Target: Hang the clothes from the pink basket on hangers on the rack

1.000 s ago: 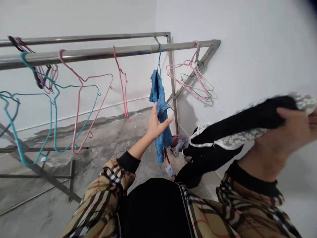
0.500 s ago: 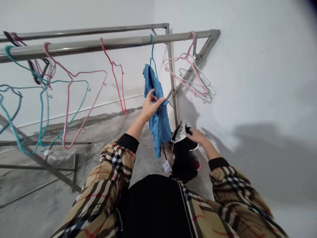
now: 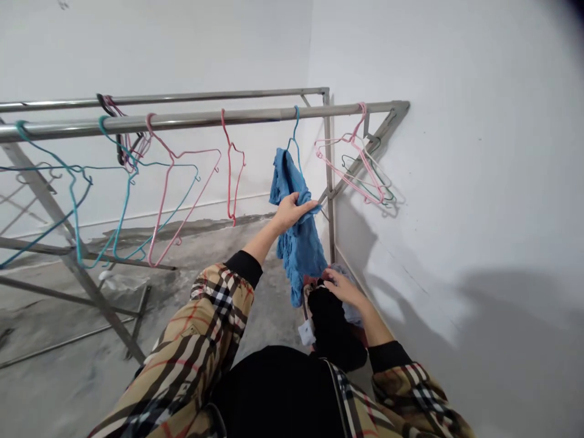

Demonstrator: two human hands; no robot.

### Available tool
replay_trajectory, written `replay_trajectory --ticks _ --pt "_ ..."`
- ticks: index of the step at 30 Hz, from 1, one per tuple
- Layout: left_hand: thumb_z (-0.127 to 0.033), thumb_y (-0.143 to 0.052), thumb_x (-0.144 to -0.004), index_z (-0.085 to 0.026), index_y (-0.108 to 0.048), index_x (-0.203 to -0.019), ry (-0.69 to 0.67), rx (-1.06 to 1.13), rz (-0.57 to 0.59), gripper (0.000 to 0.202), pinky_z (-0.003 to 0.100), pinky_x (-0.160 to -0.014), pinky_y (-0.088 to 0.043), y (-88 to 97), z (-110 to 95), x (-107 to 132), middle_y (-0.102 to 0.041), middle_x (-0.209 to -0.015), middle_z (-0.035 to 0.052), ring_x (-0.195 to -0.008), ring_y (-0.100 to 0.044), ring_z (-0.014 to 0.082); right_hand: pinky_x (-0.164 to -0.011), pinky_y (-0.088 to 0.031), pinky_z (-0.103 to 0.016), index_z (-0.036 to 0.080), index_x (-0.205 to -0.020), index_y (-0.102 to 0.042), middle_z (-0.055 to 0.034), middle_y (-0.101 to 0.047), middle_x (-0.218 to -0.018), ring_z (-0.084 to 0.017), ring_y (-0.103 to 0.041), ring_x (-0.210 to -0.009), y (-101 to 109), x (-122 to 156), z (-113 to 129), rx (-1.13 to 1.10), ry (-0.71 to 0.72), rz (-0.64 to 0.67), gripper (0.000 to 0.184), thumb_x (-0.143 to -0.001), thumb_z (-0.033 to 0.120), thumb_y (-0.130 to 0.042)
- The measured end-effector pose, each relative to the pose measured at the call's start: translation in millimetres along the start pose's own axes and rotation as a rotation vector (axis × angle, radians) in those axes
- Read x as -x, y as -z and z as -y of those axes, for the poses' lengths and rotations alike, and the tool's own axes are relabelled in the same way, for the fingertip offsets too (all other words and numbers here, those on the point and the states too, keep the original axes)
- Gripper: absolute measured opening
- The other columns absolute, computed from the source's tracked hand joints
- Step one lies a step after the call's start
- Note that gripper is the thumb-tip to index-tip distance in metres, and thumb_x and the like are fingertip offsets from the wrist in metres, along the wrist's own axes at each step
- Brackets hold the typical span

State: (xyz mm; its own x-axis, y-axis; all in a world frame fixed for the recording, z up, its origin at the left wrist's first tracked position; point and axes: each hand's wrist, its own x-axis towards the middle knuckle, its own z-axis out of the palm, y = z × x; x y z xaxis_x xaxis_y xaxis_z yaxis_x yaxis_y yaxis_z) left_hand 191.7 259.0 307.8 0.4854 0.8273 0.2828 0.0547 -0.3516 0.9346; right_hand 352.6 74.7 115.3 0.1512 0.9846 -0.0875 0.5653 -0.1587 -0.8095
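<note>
A blue crinkled garment (image 3: 303, 246) hangs from a blue hanger (image 3: 295, 131) on the front rail. My left hand (image 3: 291, 213) is closed on the garment's edge about halfway up, thumb pointing right. Lower down, my right hand (image 3: 344, 287) has its fingers apart, the tips at the garment's bottom right corner; whether they touch it I cannot tell. Beneath that hand lies a heap of laundry, with a black cloth (image 3: 335, 328) on top and a greyish cloth (image 3: 352, 311) beside it.
A metal drying rack carries a front rail (image 3: 260, 115) and a back rail (image 3: 214, 95). Turquoise hangers (image 3: 75, 201), a pink hanger (image 3: 162, 210) and a red hanger (image 3: 229, 170) hang to the left. More pink hangers (image 3: 353, 143) hang by the right wall (image 3: 479, 182).
My right hand has moved left from the laundry heap to the garment's lower corner. My left hand's fingers have closed on the garment's edge. The view has shifted, so the rack appears lower.
</note>
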Motion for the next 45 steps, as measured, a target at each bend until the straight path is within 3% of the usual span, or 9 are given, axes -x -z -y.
replay_trajectory --ticks 5,11,16,25,28,32,37,41,45 --pt "-0.049 -0.066 -0.075 -0.018 -0.053 -0.074 -0.091 -0.22 -0.032 0.034 0.024 -0.058 -0.038 8.8 -25 12 -0.052 -0.065 -0.0033 -0.062 -0.051 0.0123 -0.098 -0.048 -0.041 0.022 -0.133 -0.054 -0.0093 -0.066 -0.117 -0.022 -0.064 -0.105 9 1 26 -0.133 0.054 -0.002 0.052 -0.084 0.039 -0.058" --pt "-0.03 -0.058 -0.083 -0.022 -0.055 -0.084 -0.145 -0.832 -0.076 0.009 0.028 -0.066 -0.039 7.6 -59 31 -0.061 -0.072 0.0011 -0.074 -0.06 0.0211 -0.096 -0.048 -0.04 0.022 -0.14 -0.046 -0.012 -0.059 -0.127 -0.023 -0.057 -0.115 36 -9 105 -0.346 0.261 -0.068 0.063 -0.085 0.049 -0.058" --pt "-0.021 -0.052 -0.085 -0.023 -0.057 -0.094 -0.188 -0.983 -0.052 0.01 0.03 -0.071 -0.041 6.4 -67 43 -0.068 -0.087 0.005 -0.086 -0.064 0.0246 -0.092 -0.049 -0.036 0.022 -0.14 -0.044 -0.0109 -0.056 -0.126 -0.019 -0.057 -0.106 40 -15 159 -0.452 0.354 -0.164 0.064 -0.083 0.047 -0.059" --pt "-0.03 -0.057 -0.084 -0.022 -0.057 -0.087 -0.185 -0.812 -0.059 0.009 0.028 -0.068 -0.042 21.2 -71 47 -0.066 -0.078 0.0029 -0.077 -0.063 0.0222 -0.093 -0.049 -0.037 0.023 -0.115 -0.054 -0.0066 -0.064 -0.11 -0.021 -0.061 -0.103 24 -32 200 -0.576 0.472 -0.081 0.041 -0.08 0.042 -0.063" --pt "-0.026 -0.055 -0.085 -0.022 -0.057 -0.088 -0.217 -0.839 -0.025 0.006 0.029 -0.071 -0.042 24.7 -66 49 -0.068 -0.084 0.0048 -0.083 -0.064 0.024 -0.092 -0.049 -0.035 0.023 -0.113 -0.056 -0.0047 -0.066 -0.106 -0.02 -0.061 -0.102 22 -35 204 -0.665 0.431 -0.087 0.04 -0.08 0.044 -0.065" --pt "-0.023 -0.053 -0.085 -0.023 -0.057 -0.088 -0.223 -0.859 -0.006 0.005 0.028 -0.073 -0.043 26.7 -63 52 -0.069 -0.09 0.0053 -0.088 -0.065 0.0234 -0.077 -0.051 -0.03 0.023 -0.114 -0.059 -0.0022 -0.067 -0.097 -0.017 -0.062 -0.089 27 -38 207 -0.829 0.318 -0.088 0.044 -0.077 0.045 -0.068" --pt "-0.024 -0.052 -0.085 -0.022 -0.057 -0.084 -0.232 -0.789 -0.019 0.006 0.029 -0.07 -0.042 27.5 -62 52 -0.067 -0.084 0.0049 -0.082 -0.063 0.0229 -0.069 -0.051 -0.028 0.021 -0.1 -0.067 -0.0019 -0.068 -0.09 -0.016 -0.062 -0.079 34 -44 210 -0.919 0.257 -0.13 0.04 -0.073 0.05 -0.073" --pt "-0.037 -0.056 -0.084 -0.02 -0.057 -0.082 -0.236 -0.561 -0.024 0.017 0.028 -0.067 -0.042 29.6 -58 47 -0.061 -0.071 0.0007 -0.07 -0.059 0.019 -0.068 -0.051 -0.028 0.023 -0.1 -0.067 -0.002 -0.069 -0.094 -0.016 -0.062 -0.08 36 -49 210 -0.919 0.244 -0.174 0.04 -0.072 0.052 -0.073" --pt "-0.052 -0.055 -0.084 -0.018 -0.058 -0.088 -0.16 -0.023 -0.016 0.035 0.026 -0.07 -0.046 30.7 -52 39 -0.062 -0.077 0.0 -0.072 -0.058 0.0145 -0.075 -0.052 -0.03 0.028 -0.111 -0.064 -0.0017 -0.068 -0.107 -0.017 -0.062 -0.089 35 -51 211 -0.892 0.275 -0.207 0.043 -0.077 0.053 -0.067"
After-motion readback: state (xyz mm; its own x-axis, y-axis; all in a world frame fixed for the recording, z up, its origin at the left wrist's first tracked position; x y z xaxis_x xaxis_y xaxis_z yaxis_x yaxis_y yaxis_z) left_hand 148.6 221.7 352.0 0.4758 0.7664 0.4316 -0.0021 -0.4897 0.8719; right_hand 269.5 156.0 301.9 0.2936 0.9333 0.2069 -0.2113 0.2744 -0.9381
